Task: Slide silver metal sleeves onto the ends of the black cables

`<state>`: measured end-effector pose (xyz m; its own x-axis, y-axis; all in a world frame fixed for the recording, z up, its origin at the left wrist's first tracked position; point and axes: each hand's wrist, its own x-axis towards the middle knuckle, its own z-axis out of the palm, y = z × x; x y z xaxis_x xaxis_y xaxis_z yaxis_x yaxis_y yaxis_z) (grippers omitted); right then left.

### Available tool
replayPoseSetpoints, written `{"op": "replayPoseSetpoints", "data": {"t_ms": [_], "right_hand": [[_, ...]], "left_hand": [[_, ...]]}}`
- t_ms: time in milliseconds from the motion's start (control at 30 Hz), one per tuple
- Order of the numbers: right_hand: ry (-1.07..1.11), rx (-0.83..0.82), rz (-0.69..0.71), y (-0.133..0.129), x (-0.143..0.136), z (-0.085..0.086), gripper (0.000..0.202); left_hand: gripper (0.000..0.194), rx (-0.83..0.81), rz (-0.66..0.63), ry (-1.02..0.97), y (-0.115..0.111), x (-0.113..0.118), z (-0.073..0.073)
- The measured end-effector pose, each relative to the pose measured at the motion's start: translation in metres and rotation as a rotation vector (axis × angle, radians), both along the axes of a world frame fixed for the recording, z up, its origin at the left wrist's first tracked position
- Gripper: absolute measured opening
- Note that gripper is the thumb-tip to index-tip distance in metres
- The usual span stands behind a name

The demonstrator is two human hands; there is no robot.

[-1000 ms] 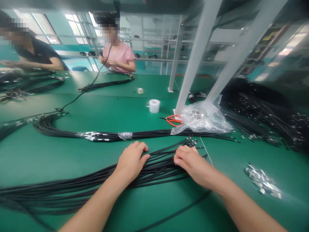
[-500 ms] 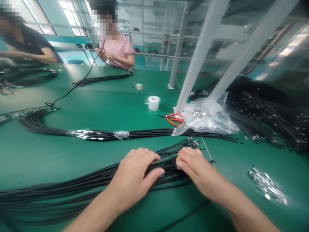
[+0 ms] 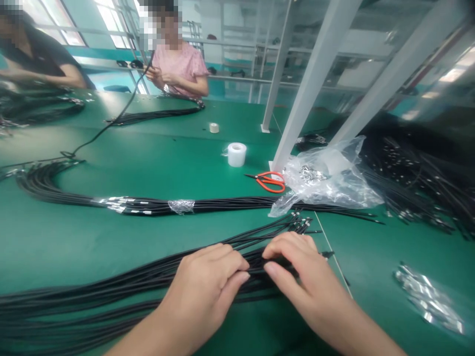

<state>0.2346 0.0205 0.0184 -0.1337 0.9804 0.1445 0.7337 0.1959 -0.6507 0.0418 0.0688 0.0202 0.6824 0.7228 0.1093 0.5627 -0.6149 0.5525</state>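
Across the green table [image 3: 200, 173] before you spreads a loose sheaf of slim black cables [image 3: 148, 278], matte and nearly parallel, fanning out leftward, with small pale and metallic ends clustered at the right. It runs beneath your 2 hands. Your left hand [image 3: 208, 277] has thumb and fingertips drawn nearly together at the strands; whether they grip any, I cannot tell. Your right hand [image 3: 315, 272] arches over the sheaf, thumb and forefinger parted. Beyond, another bundle [image 3: 237, 203] bears whitish tags [image 3: 146, 212], too small to read.
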Motion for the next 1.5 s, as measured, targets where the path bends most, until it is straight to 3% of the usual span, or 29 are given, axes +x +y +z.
{"op": "replayPoseSetpoints", "data": {"t_ms": [133, 333, 467, 767, 900, 1000, 1033, 1133, 1200, 1333, 1500], "right_hand": [[0.057, 0.049, -0.018, -0.001, -0.003, -0.002, 0.008], [0.228, -0.075, -0.118, -0.002, 0.0, -0.001, 0.022], [0.249, -0.025, -0.221, -0.002, 0.003, -0.003, 0.025], [0.27, 0.116, -0.299, -0.004, 0.005, -0.002, 0.033], [0.192, 0.151, -0.321, 0.0, 0.007, -0.007, 0.029], [0.049, 0.19, -0.32, 0.005, 0.008, -0.017, 0.014], [-0.009, 0.208, -0.304, 0.006, 0.008, -0.021, 0.01], [-0.171, 0.237, -0.214, 0.01, 0.007, -0.03, 0.024], [-0.235, 0.214, -0.181, 0.012, 0.006, -0.033, 0.019], [-0.279, 0.194, -0.194, 0.012, 0.006, -0.032, 0.011], [-0.322, 0.341, -0.208, 0.019, 0.009, -0.035, 0.023]], "left_hand": [[0.018, -0.046, 0.005, -0.008, -0.001, 0.001, 0.002], [0.015, -0.118, 0.029, -0.001, 0.0, 0.001, 0.005], [0.014, -0.18, 0.058, -0.018, 0.002, 0.0, 0.005], [0.016, -0.263, 0.106, 0.001, 0.004, 0.001, 0.006], [0.012, -0.238, 0.044, 0.09, 0.001, 0.003, 0.005], [0.011, -0.183, -0.011, 0.118, 0.002, 0.001, 0.003], [0.013, -0.133, 0.004, 0.122, 0.004, -0.001, 0.002], [0.019, 0.073, 0.168, 0.194, 0.011, -0.006, 0.0], [0.014, 0.132, 0.259, 0.309, 0.017, -0.008, -0.001], [0.009, 0.033, 0.276, 0.427, 0.02, -0.008, 0.0], [0.007, -0.045, 0.254, 0.396, 0.017, -0.006, 0.001]]}}
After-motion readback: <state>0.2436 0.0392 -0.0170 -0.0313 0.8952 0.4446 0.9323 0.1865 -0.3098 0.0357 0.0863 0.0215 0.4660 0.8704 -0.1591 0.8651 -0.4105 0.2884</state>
